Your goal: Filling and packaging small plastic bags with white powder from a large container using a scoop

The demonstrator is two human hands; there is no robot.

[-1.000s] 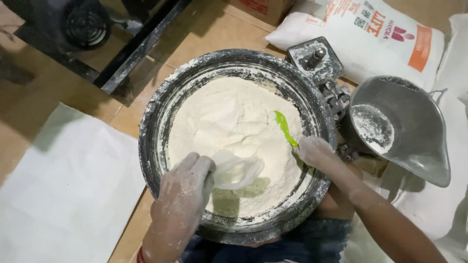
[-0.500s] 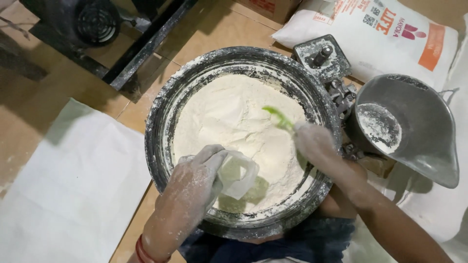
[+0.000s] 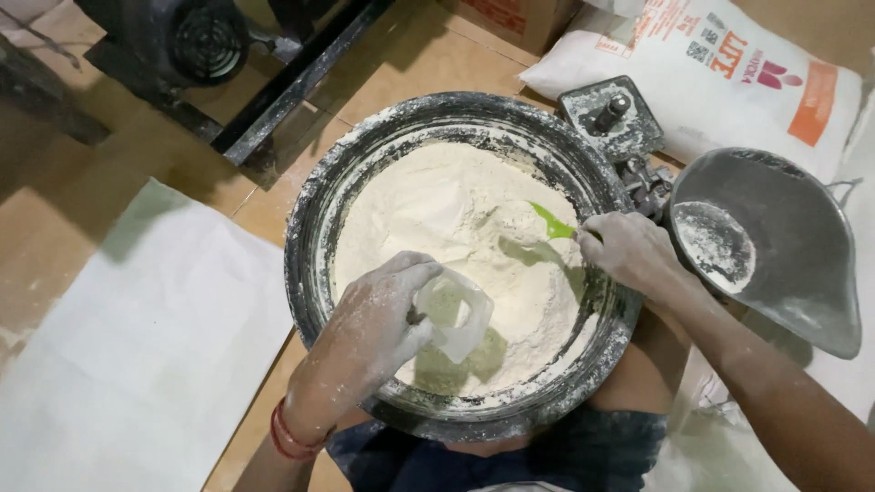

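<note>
A big round metal basin, dusted white, holds a heap of flour. My left hand, coated in flour, grips a small clear plastic bag held open just above the near side of the flour. My right hand rests at the basin's right rim and holds a green scoop, whose tip is pushed into the flour and partly buried.
A grey metal weighing pan with a little flour sits right of the basin. A white printed sack lies behind it. A white woven sheet covers the floor at left. A dark machine frame stands at the back.
My right hand has pushed the green scoop lower into the flour. My left hand has shifted the plastic bag slightly right and opened it wider.
</note>
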